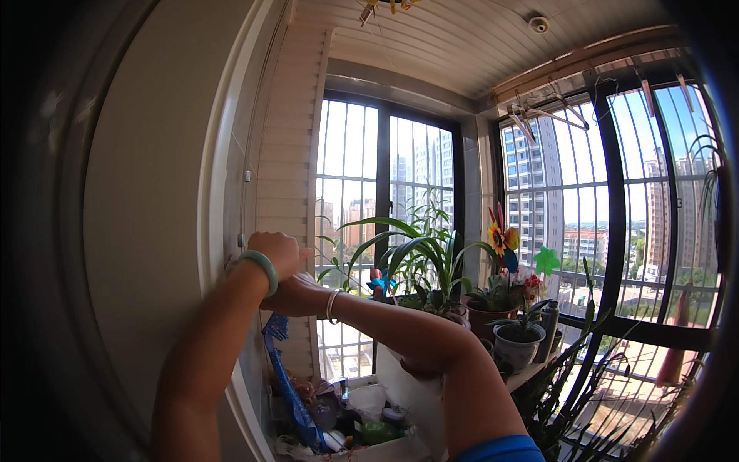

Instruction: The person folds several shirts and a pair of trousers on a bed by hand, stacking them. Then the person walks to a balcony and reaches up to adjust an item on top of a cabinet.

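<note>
My left hand (278, 254), with a pale green bangle at the wrist, is curled with its thumb toward the window. It is close to the tiled wall (238, 156) just past the white door frame. Below and partly behind it is my right hand (297, 295), with a silver-coloured bangle. The two overlap, and whatever their fingers touch is hidden. Thin cords run down the wall above them to a small fitting (241, 240) beside my left hand. A shiny blue patterned strip (283, 369) hangs below the hands into the clutter.
A corner shelf (528, 375) bears several potted plants, including a white pot (518, 343), with pinwheels (382, 283) among them. Bottles, including a green bottle (381, 433), and bags crowd the low ledge. Hangers (548, 112) hang by the barred windows. Long-leaved plants (568, 392) stand at the right.
</note>
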Demonstrator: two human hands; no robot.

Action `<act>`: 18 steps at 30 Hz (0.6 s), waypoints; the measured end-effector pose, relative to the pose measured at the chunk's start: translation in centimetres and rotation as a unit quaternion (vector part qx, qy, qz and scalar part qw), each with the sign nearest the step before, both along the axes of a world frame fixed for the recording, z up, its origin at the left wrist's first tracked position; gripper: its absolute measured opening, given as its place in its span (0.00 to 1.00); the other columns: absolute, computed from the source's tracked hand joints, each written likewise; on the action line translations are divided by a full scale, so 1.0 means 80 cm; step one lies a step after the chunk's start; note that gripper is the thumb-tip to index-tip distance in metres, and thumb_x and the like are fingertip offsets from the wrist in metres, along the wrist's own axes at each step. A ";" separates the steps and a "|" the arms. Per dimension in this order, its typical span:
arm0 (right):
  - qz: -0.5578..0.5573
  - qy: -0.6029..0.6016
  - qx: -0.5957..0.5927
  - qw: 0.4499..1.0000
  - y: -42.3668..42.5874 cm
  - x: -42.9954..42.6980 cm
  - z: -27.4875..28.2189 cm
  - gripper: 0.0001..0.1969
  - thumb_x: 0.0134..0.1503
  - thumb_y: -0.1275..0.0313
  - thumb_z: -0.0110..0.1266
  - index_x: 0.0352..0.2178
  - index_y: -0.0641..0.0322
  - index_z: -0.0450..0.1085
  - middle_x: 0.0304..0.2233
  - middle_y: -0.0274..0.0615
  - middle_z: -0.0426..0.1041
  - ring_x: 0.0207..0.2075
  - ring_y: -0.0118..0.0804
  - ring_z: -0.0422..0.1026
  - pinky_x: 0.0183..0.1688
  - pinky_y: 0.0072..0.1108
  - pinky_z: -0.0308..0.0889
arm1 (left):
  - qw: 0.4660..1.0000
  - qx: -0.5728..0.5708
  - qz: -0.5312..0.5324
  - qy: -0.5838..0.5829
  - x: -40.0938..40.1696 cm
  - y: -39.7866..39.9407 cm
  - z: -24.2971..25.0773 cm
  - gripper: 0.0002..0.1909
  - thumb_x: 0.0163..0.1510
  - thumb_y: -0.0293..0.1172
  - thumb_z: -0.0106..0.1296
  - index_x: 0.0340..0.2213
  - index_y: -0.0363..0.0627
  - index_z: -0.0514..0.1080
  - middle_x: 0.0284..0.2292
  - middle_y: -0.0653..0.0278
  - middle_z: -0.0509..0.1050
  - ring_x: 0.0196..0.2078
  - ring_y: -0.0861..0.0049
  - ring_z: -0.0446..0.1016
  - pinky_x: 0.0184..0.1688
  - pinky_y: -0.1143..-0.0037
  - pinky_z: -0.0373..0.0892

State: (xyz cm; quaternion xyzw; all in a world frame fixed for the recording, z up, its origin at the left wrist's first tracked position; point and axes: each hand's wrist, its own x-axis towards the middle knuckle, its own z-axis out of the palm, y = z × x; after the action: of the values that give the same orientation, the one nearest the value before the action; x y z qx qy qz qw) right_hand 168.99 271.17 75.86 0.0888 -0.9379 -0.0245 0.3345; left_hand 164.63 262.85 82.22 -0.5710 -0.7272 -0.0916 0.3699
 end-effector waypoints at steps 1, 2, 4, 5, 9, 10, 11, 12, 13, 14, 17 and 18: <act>-0.121 -0.073 0.019 0.990 -0.047 0.034 0.037 0.15 0.47 0.57 0.49 0.27 0.58 0.68 0.24 0.41 0.71 0.26 0.38 0.69 0.29 0.28 0.61 | 0.998 0.058 -0.034 -0.015 -0.013 0.005 0.001 0.23 0.56 0.45 0.33 0.25 0.41 0.72 0.24 0.55 0.74 0.28 0.65 0.74 0.34 0.69 0.68; -0.176 -0.059 0.032 0.982 -0.042 0.027 0.050 0.13 0.47 0.58 0.49 0.25 0.58 0.67 0.24 0.40 0.72 0.28 0.39 0.70 0.30 0.28 0.62 | 0.978 0.180 -0.106 0.017 -0.017 -0.001 0.004 0.17 0.55 0.38 0.37 0.25 0.39 0.70 0.20 0.54 0.73 0.25 0.63 0.73 0.30 0.69 0.69; -0.245 -0.039 0.080 0.965 -0.030 0.029 0.081 0.11 0.47 0.61 0.48 0.26 0.56 0.66 0.26 0.40 0.72 0.30 0.40 0.71 0.31 0.30 0.63 | 0.974 0.201 -0.104 0.001 -0.008 -0.007 0.013 0.14 0.54 0.35 0.38 0.26 0.39 0.69 0.21 0.54 0.73 0.26 0.63 0.73 0.31 0.70 0.69; -0.245 0.023 0.108 0.963 -0.004 0.016 0.087 0.10 0.48 0.62 0.47 0.28 0.56 0.66 0.28 0.41 0.72 0.32 0.40 0.71 0.34 0.31 0.63 | 0.970 0.225 -0.097 -0.016 -0.006 -0.008 0.015 0.11 0.53 0.32 0.39 0.26 0.38 0.68 0.21 0.53 0.73 0.27 0.63 0.73 0.31 0.71 0.69; -0.215 0.145 0.025 0.965 0.060 -0.041 0.089 0.13 0.49 0.64 0.44 0.36 0.53 0.64 0.33 0.42 0.72 0.39 0.43 0.69 0.42 0.33 0.59 | 0.974 0.200 -0.048 0.097 -0.029 0.011 -0.005 0.12 0.50 0.29 0.40 0.35 0.34 0.65 0.35 0.51 0.71 0.36 0.63 0.71 0.35 0.71 0.68; -0.193 0.155 -0.046 0.968 0.055 -0.049 0.083 0.14 0.49 0.64 0.44 0.38 0.51 0.64 0.34 0.41 0.72 0.40 0.43 0.69 0.43 0.33 0.58 | 0.988 0.127 0.016 0.090 -0.036 0.010 -0.008 0.15 0.48 0.29 0.42 0.38 0.34 0.64 0.38 0.52 0.69 0.39 0.65 0.70 0.38 0.72 0.67; -0.194 0.147 -0.071 0.967 0.064 -0.056 0.081 0.13 0.49 0.64 0.44 0.38 0.50 0.65 0.35 0.40 0.72 0.40 0.42 0.69 0.43 0.33 0.58 | 0.991 0.102 0.023 0.086 -0.036 0.015 -0.010 0.15 0.48 0.29 0.42 0.38 0.34 0.64 0.38 0.52 0.69 0.39 0.65 0.70 0.38 0.72 0.67; -0.196 0.140 -0.099 0.965 0.075 -0.065 0.076 0.13 0.48 0.64 0.44 0.38 0.48 0.66 0.35 0.39 0.72 0.41 0.42 0.68 0.43 0.33 0.58 | 0.992 0.079 0.043 0.090 -0.037 0.019 -0.014 0.16 0.47 0.29 0.43 0.38 0.35 0.64 0.37 0.53 0.70 0.39 0.65 0.70 0.40 0.71 0.66; -0.213 0.133 -0.103 0.962 0.084 -0.076 0.068 0.12 0.48 0.64 0.44 0.36 0.48 0.67 0.35 0.39 0.72 0.41 0.41 0.69 0.43 0.32 0.58 | 0.992 0.057 0.069 0.093 -0.038 0.018 -0.018 0.16 0.47 0.28 0.44 0.39 0.36 0.65 0.37 0.54 0.70 0.39 0.65 0.70 0.41 0.69 0.65; -0.233 0.123 -0.105 0.959 0.099 -0.085 0.060 0.12 0.48 0.64 0.45 0.35 0.47 0.68 0.35 0.38 0.72 0.41 0.41 0.69 0.43 0.32 0.59 | 0.991 0.010 0.095 0.095 -0.035 0.025 -0.020 0.15 0.46 0.28 0.44 0.38 0.37 0.65 0.37 0.54 0.71 0.40 0.64 0.70 0.43 0.67 0.63; -0.285 0.099 -0.131 0.944 0.119 -0.097 0.020 0.11 0.49 0.66 0.43 0.33 0.49 0.70 0.34 0.41 0.72 0.39 0.43 0.70 0.41 0.31 0.62 | 0.974 -0.096 0.150 0.138 -0.034 0.036 -0.028 0.13 0.47 0.30 0.45 0.36 0.40 0.68 0.36 0.57 0.72 0.40 0.65 0.70 0.47 0.62 0.59; -0.319 0.054 -0.129 0.937 0.137 -0.102 0.007 0.11 0.49 0.66 0.44 0.34 0.49 0.70 0.35 0.43 0.72 0.39 0.43 0.70 0.39 0.31 0.64 | 0.972 -0.124 0.143 0.136 -0.030 0.045 -0.028 0.12 0.47 0.30 0.45 0.35 0.40 0.68 0.35 0.56 0.72 0.39 0.65 0.71 0.46 0.63 0.60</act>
State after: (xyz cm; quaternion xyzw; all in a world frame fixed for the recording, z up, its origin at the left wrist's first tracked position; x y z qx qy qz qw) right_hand 160.83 282.12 76.39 -0.2605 -0.8927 -0.0139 0.3674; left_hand 162.20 266.41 79.99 -0.5091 -0.7502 0.1315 0.4009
